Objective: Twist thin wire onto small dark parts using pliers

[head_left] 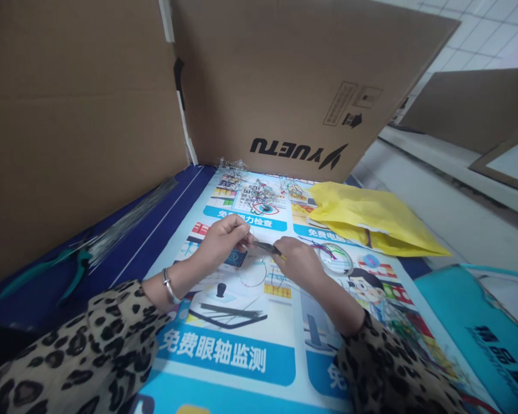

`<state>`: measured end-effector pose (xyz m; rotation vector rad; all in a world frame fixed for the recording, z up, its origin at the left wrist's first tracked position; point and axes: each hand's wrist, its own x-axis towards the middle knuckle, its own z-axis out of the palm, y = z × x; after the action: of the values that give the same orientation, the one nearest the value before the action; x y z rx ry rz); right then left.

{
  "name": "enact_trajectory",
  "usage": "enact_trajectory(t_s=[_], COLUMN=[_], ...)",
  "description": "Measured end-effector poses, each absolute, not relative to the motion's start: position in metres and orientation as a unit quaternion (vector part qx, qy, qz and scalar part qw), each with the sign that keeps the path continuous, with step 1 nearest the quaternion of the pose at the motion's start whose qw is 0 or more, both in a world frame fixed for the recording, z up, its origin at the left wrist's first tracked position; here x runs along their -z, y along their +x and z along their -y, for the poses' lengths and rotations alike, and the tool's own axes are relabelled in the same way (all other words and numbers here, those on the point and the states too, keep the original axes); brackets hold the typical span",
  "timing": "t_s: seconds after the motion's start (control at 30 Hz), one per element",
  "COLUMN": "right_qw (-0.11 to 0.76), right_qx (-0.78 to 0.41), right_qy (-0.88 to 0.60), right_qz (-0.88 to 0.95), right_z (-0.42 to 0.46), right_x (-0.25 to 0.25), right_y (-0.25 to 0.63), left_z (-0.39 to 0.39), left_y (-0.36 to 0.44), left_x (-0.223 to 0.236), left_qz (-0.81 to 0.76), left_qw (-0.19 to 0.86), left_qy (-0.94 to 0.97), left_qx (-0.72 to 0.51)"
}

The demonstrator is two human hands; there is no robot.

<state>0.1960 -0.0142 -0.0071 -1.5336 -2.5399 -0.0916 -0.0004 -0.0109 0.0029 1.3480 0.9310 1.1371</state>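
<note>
My left hand (227,241) is closed in a pinch on a thin wire, which is hard to follow between the fingertips. Wrapped around a small pair of pliers (265,248), my right hand (300,261) points their dark jaws toward my left fingertips. A bit of yellow handle shows at the right fingers; the rest of the tool is hidden in the palm. Just below the jaws, a thin wire loop (252,284) hangs over the printed sheet. Whether the jaws grip the wire I cannot tell.
Tangled wire pieces (259,195) lie at the back. Left are a bundle of straight wires (132,221) and teal-handled pliers (43,273). Right are a yellow bag (371,215), a clear ring-shaped coil (337,259) and a teal bag (470,322). Cardboard panels (285,75) stand behind.
</note>
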Motion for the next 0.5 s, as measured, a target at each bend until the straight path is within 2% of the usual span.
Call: enact_trajectory(t_s=[0.2,0.5], right_qw=[0.233,0.222], right_qx=[0.174,0.327], right_qy=[-0.482,-0.418], right_qz=[0.826,0.818], right_z=[0.010,0.017], right_x=[0.023,0.012], right_y=[0.200,0.197], left_z=[0.010,0.020], left_y=[0.000,0.008], left_x=[-0.004,-0.005], left_qz=[-0.435,-0.445], left_qw=[0.580,0.620], left_qy=[0.478,0.419], left_qx=[-0.496,-0.492])
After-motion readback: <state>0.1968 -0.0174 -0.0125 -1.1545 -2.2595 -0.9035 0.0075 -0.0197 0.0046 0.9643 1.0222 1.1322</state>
